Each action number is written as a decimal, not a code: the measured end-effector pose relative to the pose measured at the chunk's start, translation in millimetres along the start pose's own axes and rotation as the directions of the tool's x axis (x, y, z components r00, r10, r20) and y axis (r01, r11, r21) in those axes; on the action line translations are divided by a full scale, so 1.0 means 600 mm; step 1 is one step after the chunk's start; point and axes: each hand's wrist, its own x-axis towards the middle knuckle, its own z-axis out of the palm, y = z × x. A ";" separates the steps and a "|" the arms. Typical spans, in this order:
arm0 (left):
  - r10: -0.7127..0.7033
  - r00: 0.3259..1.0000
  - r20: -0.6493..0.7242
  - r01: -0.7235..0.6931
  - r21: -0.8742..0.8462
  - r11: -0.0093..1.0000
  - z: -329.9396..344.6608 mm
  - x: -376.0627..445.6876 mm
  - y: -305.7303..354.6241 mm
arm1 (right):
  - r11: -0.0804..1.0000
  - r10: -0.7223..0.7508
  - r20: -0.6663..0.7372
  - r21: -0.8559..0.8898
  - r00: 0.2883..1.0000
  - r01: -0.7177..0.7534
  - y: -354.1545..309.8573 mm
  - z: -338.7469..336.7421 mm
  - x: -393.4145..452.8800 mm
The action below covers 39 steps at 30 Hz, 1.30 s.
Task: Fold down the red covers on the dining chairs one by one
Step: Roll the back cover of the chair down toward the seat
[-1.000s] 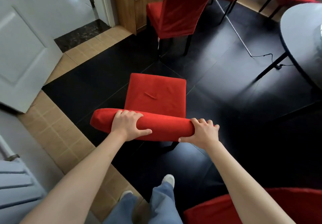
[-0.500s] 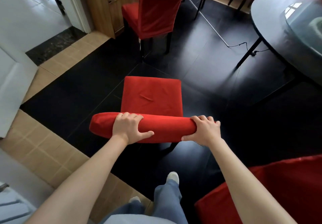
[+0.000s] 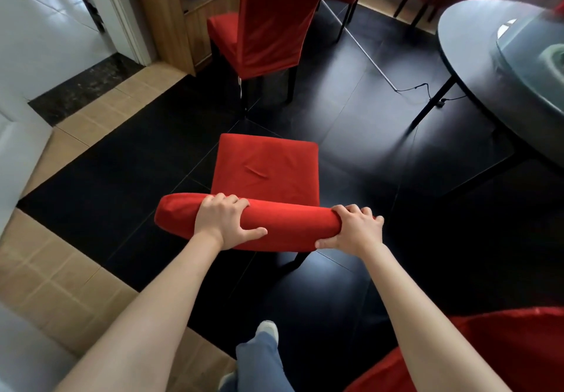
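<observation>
The chair's (image 3: 265, 167) red-covered back (image 3: 290, 227) is gripped by both hands: the left hand (image 3: 224, 224) curled over its middle, the right hand (image 3: 355, 230) clamped around its end.

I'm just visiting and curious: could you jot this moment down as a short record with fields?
setting: dining room, dark floor
left hand: grips top of nearest chair back
right hand: grips its right end
seat: red cover, small crease
other chair: beyond, red cover hanging down
table: dark, round, at right
</observation>
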 end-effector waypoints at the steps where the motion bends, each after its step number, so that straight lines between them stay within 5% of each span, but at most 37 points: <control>1: 0.001 1.000 -0.003 -0.001 0.009 1.000 -0.001 0.013 -0.005 | 1.000 0.002 0.002 -0.001 1.000 -0.002 -0.002 -0.005 0.011; 18: 0.026 0.999 -0.038 -0.027 -0.025 0.999 -0.002 0.093 -0.051 | 0.999 -0.036 0.015 -0.031 0.999 0.036 -0.026 -0.035 0.081; 39: 0.308 0.950 0.039 -0.307 -0.040 0.951 -0.004 0.060 -0.107 | 0.942 0.305 0.042 0.133 0.951 -0.308 -0.121 0.029 -0.079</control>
